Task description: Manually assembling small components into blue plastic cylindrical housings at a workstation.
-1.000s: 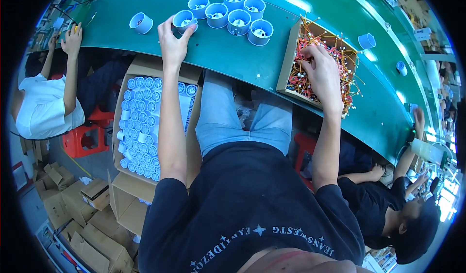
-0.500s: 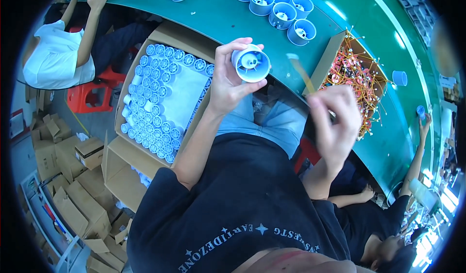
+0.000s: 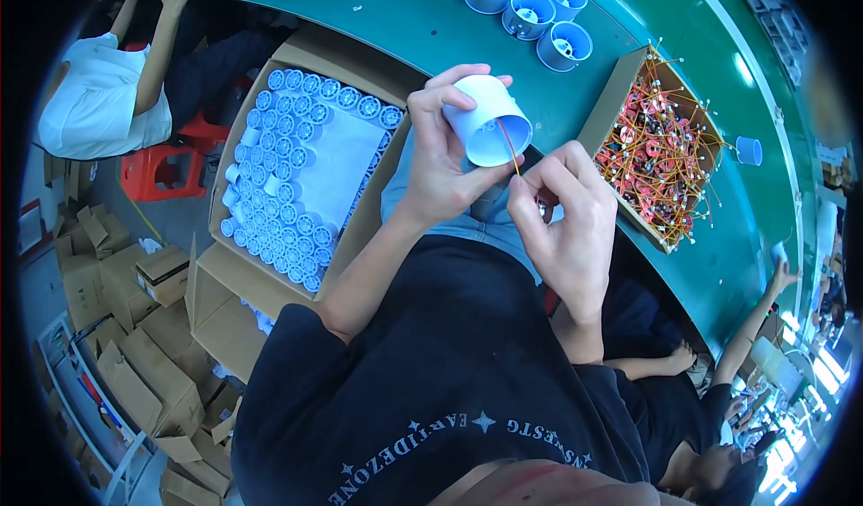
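My left hand (image 3: 438, 151) is wrapped round a pale plastic cylindrical housing (image 3: 485, 115), tilted with its open mouth toward my right hand. Between the fingertips of my right hand (image 3: 571, 223) is a thin red-and-yellow wire (image 3: 511, 148), pinched just outside the mouth. The wire runs into the housing; its inner end is hidden. A small shiny part shows among the right fingers, too covered to name. Both hands are above my lap, at the bench's near edge.
A carton (image 3: 604, 110) of wired red parts stands on the green bench (image 3: 395, 21) at right. Several housings (image 3: 529, 13) sit behind. A big carton (image 3: 346, 59) of pale housings is at left. Co-workers sit either side; a red stool (image 3: 162, 172) and cardboard boxes (image 3: 153, 380) stand left.
My right hand has moved left to the housing, bringing the wire into its mouth. My left hand has tilted the housing toward the right hand and shifted slightly right.
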`<action>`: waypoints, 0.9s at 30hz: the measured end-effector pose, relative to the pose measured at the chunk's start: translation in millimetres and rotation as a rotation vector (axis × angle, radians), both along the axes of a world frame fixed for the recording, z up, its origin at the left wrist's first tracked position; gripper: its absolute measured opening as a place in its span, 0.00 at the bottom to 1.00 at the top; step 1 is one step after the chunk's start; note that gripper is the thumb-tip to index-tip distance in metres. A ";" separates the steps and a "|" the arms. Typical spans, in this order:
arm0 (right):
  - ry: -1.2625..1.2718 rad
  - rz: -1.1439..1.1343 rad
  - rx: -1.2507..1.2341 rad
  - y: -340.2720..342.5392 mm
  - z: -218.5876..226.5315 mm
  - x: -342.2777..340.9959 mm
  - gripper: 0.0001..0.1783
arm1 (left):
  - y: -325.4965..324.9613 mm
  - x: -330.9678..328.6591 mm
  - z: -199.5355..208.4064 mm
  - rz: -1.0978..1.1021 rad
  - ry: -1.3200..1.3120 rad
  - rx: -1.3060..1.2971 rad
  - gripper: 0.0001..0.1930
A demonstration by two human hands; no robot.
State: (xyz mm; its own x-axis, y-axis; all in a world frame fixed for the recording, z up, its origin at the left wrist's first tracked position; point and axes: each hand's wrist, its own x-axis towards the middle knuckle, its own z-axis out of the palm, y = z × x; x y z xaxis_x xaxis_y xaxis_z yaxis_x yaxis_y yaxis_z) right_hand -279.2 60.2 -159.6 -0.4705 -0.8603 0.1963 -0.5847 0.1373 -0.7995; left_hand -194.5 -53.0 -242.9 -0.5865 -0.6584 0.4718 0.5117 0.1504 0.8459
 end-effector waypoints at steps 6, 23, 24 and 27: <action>-0.033 -0.082 -0.023 -3.9 2.4 3.1 0.06 | -2.7 7.2 4.8 -0.275 0.093 0.202 0.21; 0.022 -0.116 -0.061 -9.5 -9.8 3.5 0.10 | 3.8 1.7 2.5 -0.603 0.440 1.051 0.29; 0.062 -0.108 -0.026 -10.2 -10.3 3.0 0.09 | 3.0 0.5 0.0 -0.647 0.472 1.139 0.28; 0.126 -0.131 -0.014 -12.6 -12.1 3.1 0.08 | 2.2 -2.1 -12.0 -0.676 0.501 1.173 0.24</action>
State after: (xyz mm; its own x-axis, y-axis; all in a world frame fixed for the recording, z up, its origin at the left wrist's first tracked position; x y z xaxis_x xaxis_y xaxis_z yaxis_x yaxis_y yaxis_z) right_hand -276.1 47.6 -171.7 -0.5496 -0.7897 0.2725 -0.6579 0.2082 -0.7237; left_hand -196.6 -50.8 -254.8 -0.8750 -0.4715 0.1097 0.4765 -0.8789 0.0233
